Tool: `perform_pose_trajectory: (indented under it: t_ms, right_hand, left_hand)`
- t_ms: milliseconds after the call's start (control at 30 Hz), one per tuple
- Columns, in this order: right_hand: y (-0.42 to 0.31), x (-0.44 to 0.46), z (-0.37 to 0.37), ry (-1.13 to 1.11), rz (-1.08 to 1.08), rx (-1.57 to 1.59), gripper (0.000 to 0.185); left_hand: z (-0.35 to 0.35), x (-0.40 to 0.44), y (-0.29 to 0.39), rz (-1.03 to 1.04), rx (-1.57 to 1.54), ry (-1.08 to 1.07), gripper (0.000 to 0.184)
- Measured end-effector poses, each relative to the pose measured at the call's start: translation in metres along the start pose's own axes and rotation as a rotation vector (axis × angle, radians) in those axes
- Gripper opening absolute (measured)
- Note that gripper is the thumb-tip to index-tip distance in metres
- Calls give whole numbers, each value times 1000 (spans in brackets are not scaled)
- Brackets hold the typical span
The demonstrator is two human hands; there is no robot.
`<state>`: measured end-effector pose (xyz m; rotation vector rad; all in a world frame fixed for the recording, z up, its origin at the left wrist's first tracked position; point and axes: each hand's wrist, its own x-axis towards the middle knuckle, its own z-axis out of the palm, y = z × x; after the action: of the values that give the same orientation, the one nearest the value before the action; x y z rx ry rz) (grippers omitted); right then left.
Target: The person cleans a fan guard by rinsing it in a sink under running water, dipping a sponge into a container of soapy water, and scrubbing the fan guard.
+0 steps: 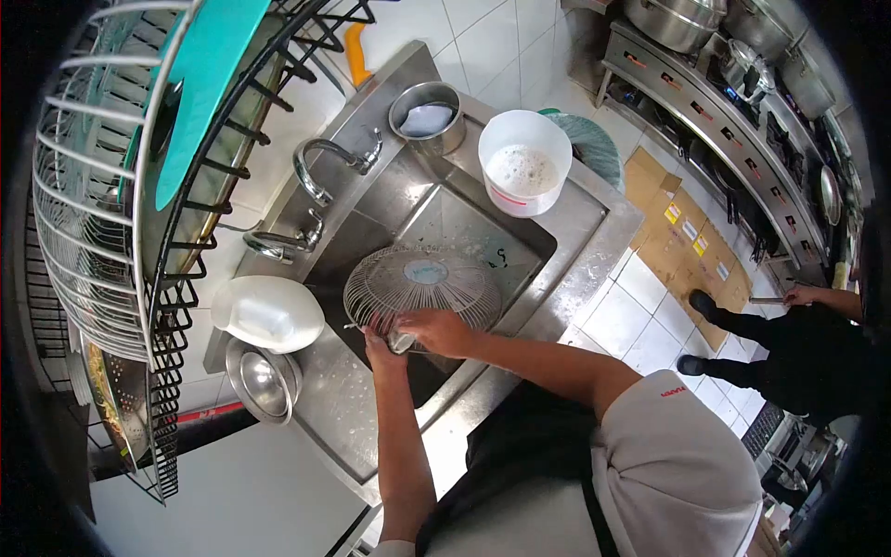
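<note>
A round wire fan grille (pixel 367 283) with a pale blue oval badge (pixel 425 271) at its centre lies tilted in the stainless steel sink (pixel 520 239). At the grille's near edge, my left hand (pixel 381 349) has its fingers closed around the rim. My right hand (pixel 434 331) rests against the same edge, just to the right, with its fingers curled. Between the two hands shows a small whitish, crumpled piece (pixel 401 342); its kind is not clear. The right fingertips are partly hidden.
Two faucets (pixel 320 176) reach over the sink. A white bucket of foamy water (pixel 525 167) and a metal pot (pixel 427 116) stand behind it. A white container (pixel 269 314) and metal bowls (pixel 264 381) sit left. A wire rack (pixel 102 186) overhangs. Another person (pixel 789 348) stands right, near the stove.
</note>
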<state>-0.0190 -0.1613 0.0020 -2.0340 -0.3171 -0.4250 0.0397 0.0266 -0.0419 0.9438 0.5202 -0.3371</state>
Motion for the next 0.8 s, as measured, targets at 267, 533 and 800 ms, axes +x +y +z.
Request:
perform_pose_trajectory:
  t_ms: [267,533,800]
  right_hand:
    - [15,-2,-4,-88,-49,-73,41]
    - [88,47,4,11,448,-212,37]
    - [-21,56,2,171,-3,156,43]
  left_hand:
    - [16,0,11,-26,29,124,62]
    - [63,-36,19,54,151,-24,44]
    - [45,5,15,38,-212,-368,33]
